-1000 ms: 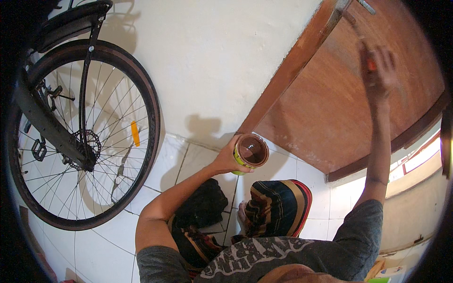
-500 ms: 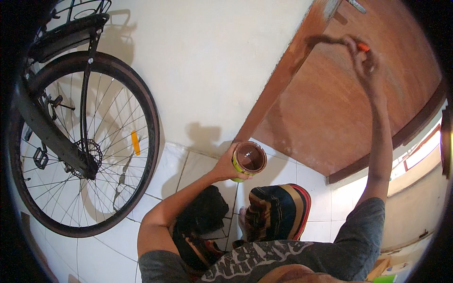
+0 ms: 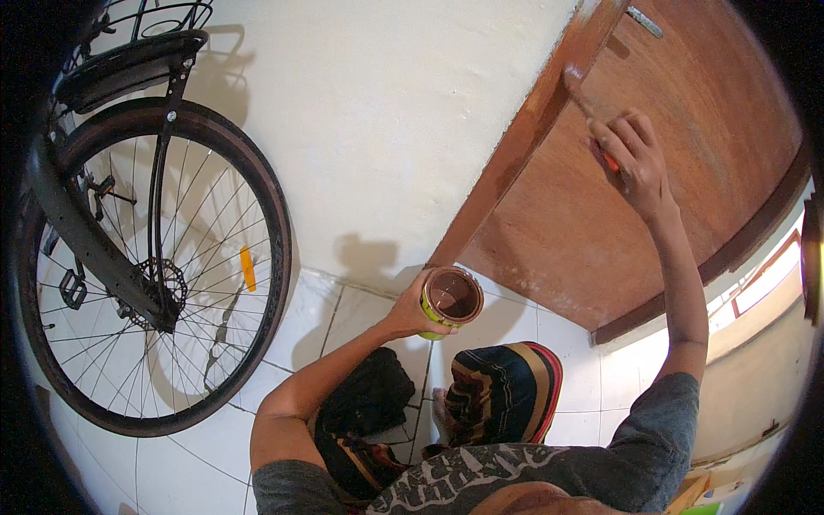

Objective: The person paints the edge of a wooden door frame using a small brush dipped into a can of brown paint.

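My left hand (image 3: 410, 311) is wrapped around a yellow-green can (image 3: 427, 324) with brown paint (image 3: 452, 294) inside and brown smears on its rim. Up at the right, my right hand (image 3: 633, 163) grips a paintbrush (image 3: 576, 88) by its handle; a bit of orange-red shows between the fingers. The brush head rests against the brown wooden door frame (image 3: 506, 154), where the surface looks darker and wet in places. Beside the frame is the brown door panel (image 3: 687, 112), behind my right hand.
A black bicycle (image 3: 154, 202) stands on the left, its spoked wheel close to the cream wall (image 3: 369, 112). White floor tiles (image 3: 197, 468) lie below. A metal handle (image 3: 645, 21) sits high on the door. My knees, in striped cloth (image 3: 502, 390), are beneath the can.
My right hand has moved left and down, its wrist turning so the brush now points up and left at the frame. The can has stayed nearly in place.
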